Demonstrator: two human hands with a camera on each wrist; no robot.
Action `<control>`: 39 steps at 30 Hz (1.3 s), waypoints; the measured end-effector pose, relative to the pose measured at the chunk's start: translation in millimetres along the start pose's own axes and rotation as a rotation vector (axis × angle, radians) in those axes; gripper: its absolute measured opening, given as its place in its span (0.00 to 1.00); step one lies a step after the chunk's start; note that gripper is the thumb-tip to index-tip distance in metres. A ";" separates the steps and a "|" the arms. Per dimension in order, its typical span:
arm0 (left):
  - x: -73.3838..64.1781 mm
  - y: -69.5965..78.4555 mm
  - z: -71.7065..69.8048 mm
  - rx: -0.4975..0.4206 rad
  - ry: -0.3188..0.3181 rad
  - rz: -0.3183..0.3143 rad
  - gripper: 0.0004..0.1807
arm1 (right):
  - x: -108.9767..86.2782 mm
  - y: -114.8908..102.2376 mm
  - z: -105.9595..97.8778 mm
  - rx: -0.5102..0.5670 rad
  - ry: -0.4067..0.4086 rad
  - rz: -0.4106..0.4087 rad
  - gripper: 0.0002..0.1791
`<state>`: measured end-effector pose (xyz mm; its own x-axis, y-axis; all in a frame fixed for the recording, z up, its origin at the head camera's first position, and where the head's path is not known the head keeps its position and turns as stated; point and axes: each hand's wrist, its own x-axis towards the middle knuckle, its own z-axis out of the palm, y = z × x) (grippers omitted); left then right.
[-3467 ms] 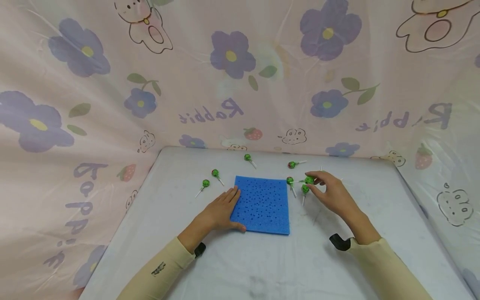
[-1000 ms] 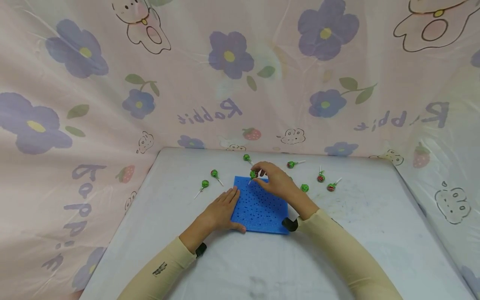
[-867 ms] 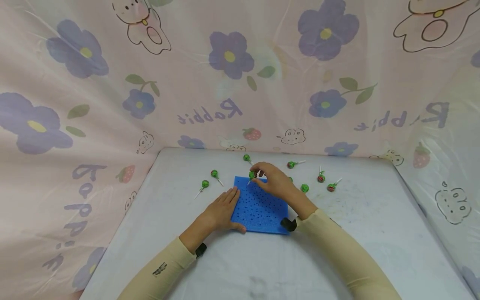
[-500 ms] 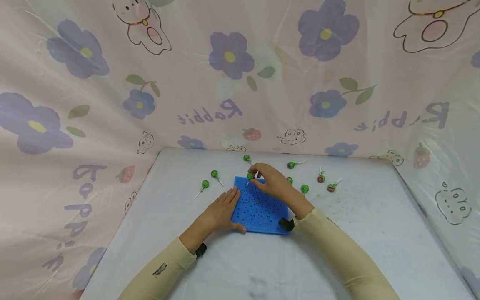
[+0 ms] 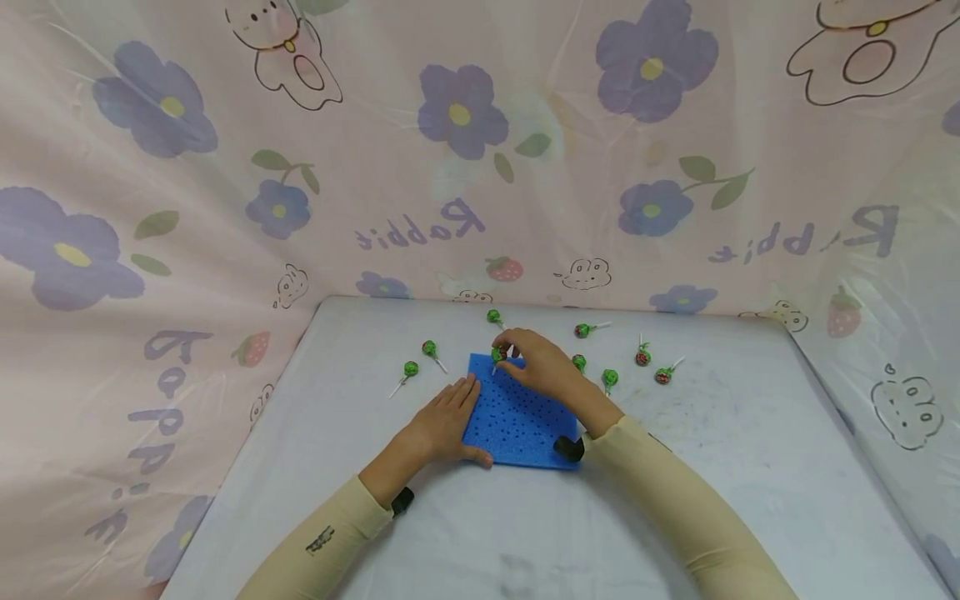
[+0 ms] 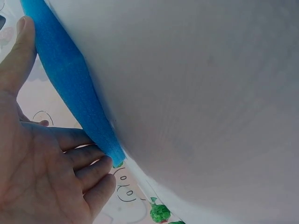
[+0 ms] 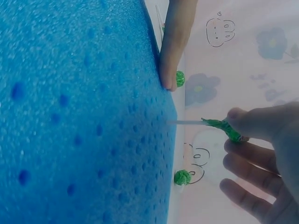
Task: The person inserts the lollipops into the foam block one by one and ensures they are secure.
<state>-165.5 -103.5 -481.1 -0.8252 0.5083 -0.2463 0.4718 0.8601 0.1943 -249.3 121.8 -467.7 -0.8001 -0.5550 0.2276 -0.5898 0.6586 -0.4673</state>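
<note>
A square blue foam block point(image 5: 517, 433) dotted with small holes lies on the table. My left hand point(image 5: 438, 425) rests against its left side, fingers straight along the edge and thumb at the near corner; the left wrist view shows fingers and thumb touching the foam point(image 6: 70, 74). Over the block's far-left part, my right hand point(image 5: 543, 367) pinches a green-wrapped lollipop point(image 5: 498, 355) by its head, between thumb and fingers. The lollipop's white stick point(image 7: 187, 122) points at the foam in the right wrist view; its tip meets the holed surface, how deep I cannot tell.
Loose lollipops lie around the block: two left of it, such as one lollipop point(image 5: 411, 368), one behind point(image 5: 493, 317), and several to the right, among them a near one point(image 5: 610, 378) and a far-right one point(image 5: 663, 376). A printed curtain point(image 5: 465, 183) closes off the table's back.
My right hand has carried a lollipop from the group right of the foam leftward over the block. Lately it has shifted slightly further left and lower. My left hand has stayed put.
</note>
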 end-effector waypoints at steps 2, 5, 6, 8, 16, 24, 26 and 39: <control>0.2 -0.4 0.6 0.004 0.000 0.000 0.72 | 0.9 -0.3 0.8 0.005 0.000 -0.003 0.20; 0.8 -0.8 0.9 0.006 -0.002 0.000 0.72 | 2.4 0.8 2.9 0.017 -0.003 -0.003 0.20; 0.9 -0.9 0.9 0.006 -0.002 0.000 0.72 | 3.0 1.4 3.8 0.021 -0.004 -0.002 0.20; 1.3 -0.9 1.0 0.007 0.002 0.002 0.72 | 3.5 2.1 5.2 0.024 -0.004 0.000 0.20; 1.2 0.1 1.1 0.020 0.005 0.006 0.73 | 3.7 -0.5 6.4 0.023 -0.009 0.004 0.20; 1.3 0.0 1.7 0.016 0.008 0.008 0.73 | 3.9 -2.2 7.4 0.020 -0.020 0.020 0.20; 1.4 -0.1 1.8 0.017 0.010 0.011 0.72 | 3.7 -2.0 8.2 0.020 -0.021 0.023 0.20; 1.0 -0.7 2.1 0.014 0.012 0.009 0.73 | 2.7 -2.6 9.9 0.014 -0.012 0.012 0.20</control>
<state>-166.0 -103.5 -483.5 -0.8244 0.5157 -0.2333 0.4836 0.8559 0.1831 -248.8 113.6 -474.3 -0.8056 -0.5534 0.2115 -0.5785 0.6580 -0.4821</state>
